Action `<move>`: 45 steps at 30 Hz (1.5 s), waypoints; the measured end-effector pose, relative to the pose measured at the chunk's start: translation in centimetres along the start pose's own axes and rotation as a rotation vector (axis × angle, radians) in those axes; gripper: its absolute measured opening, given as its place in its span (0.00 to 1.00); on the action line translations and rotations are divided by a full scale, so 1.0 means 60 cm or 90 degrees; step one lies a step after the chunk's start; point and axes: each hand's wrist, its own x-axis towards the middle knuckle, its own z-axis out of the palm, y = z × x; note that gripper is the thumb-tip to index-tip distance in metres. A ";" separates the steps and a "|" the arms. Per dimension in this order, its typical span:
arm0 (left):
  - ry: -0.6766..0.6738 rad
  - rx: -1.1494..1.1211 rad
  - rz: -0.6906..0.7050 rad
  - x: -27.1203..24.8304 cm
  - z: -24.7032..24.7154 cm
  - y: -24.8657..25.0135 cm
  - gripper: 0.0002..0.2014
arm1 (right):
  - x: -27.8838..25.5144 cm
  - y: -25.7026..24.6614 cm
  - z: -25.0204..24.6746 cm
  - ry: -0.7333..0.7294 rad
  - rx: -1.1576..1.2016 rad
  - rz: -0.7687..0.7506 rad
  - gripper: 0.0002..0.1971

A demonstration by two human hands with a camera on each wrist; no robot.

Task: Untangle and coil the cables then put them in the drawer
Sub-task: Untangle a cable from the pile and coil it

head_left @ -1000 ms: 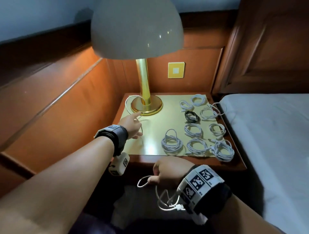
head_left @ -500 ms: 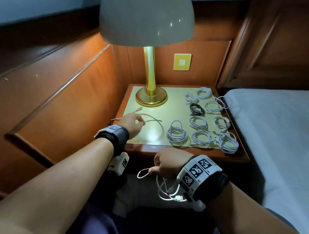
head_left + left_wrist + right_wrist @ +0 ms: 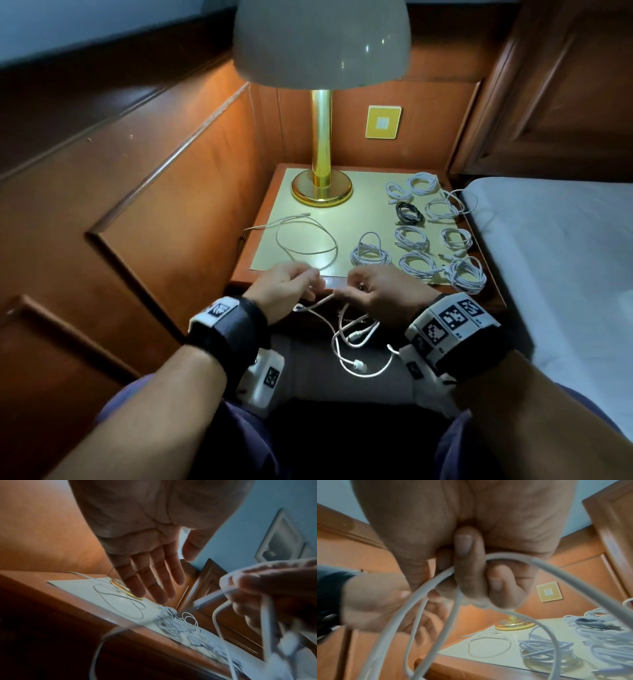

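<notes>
My right hand (image 3: pixel 376 291) hovers just in front of the nightstand's (image 3: pixel 359 212) front edge, fingers curled round loops of a white cable (image 3: pixel 342 342) that dangles below with its plug hanging free. In the right wrist view that hand (image 3: pixel 471 574) grips the cable (image 3: pixel 505 558) in its fist. My left hand (image 3: pixel 291 287) is close beside it on the left, fingertips near the strand. The left wrist view shows this hand (image 3: pixel 164 574) with straight, spread fingers holding nothing. A loose white cable (image 3: pixel 306 254) lies in an open loop on the top's left side. No drawer is visible.
Several coiled white cables (image 3: pixel 370 253) and one black coil (image 3: pixel 409 212) lie in rows on the right half of the top. A brass lamp base (image 3: pixel 322 190) stands at the back. Wood panelling rises on the left, and a bed (image 3: pixel 548 257) adjoins the right.
My left hand has left the loose cable on the nightstand and drawn back to the right hand at the front edge. The right hand rose slightly with its cable.
</notes>
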 end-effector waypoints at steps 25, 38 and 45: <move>0.212 -0.614 0.038 -0.190 0.091 0.020 0.05 | -0.259 -0.009 0.179 0.022 0.600 0.025 0.08; 0.272 -0.064 0.051 -0.173 0.080 -0.018 0.05 | -0.256 0.047 0.120 0.301 0.571 0.012 0.10; -0.072 -0.012 0.265 -0.184 0.119 0.016 0.10 | -0.248 0.021 0.125 0.263 0.517 -0.070 0.09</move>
